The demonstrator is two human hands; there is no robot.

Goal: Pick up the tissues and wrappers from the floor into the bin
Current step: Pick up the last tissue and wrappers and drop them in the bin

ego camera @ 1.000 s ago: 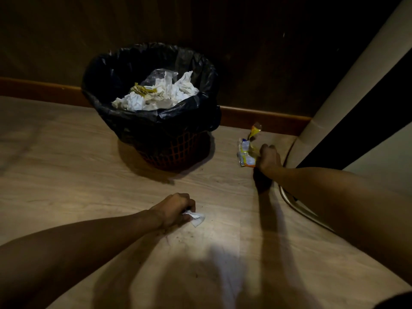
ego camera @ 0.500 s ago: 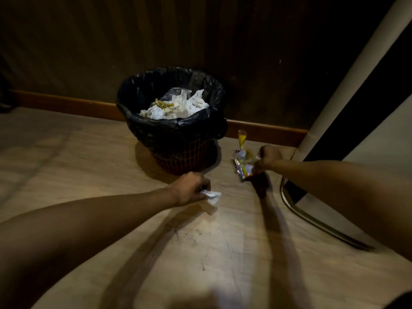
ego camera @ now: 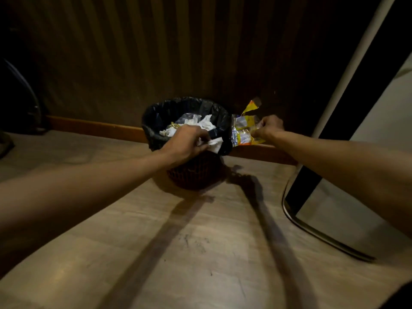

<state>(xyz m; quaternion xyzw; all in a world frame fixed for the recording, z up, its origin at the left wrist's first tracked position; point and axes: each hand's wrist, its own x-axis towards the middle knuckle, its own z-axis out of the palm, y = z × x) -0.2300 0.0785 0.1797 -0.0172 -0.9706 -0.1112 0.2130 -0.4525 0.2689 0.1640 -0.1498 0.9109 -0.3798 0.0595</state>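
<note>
A red mesh bin point(ego camera: 196, 175) lined with a black bag point(ego camera: 156, 121) stands on the wooden floor by the wall. White tissues and a clear wrapper point(ego camera: 189, 122) fill it. My left hand point(ego camera: 186, 142) is over the bin's near rim, closed on a white tissue point(ego camera: 215, 143). My right hand point(ego camera: 266, 128) is lifted just right of the bin's rim, gripping a yellow and silver snack wrapper point(ego camera: 242, 132) that hangs beside the bag.
A dark ribbed wall with a wooden skirting board point(ego camera: 95, 128) runs behind the bin. A pale panel with a curved metal edge point(ego camera: 296, 219) leans at the right. A dark object point(ego camera: 20, 103) stands at the far left. Wooden floor point(ego camera: 200, 253) lies in front.
Both hands have risen from the floor to the bin. The left carried the tissue up over the rim; the right lifted the snack wrapper beside it. The camera pulled back.
</note>
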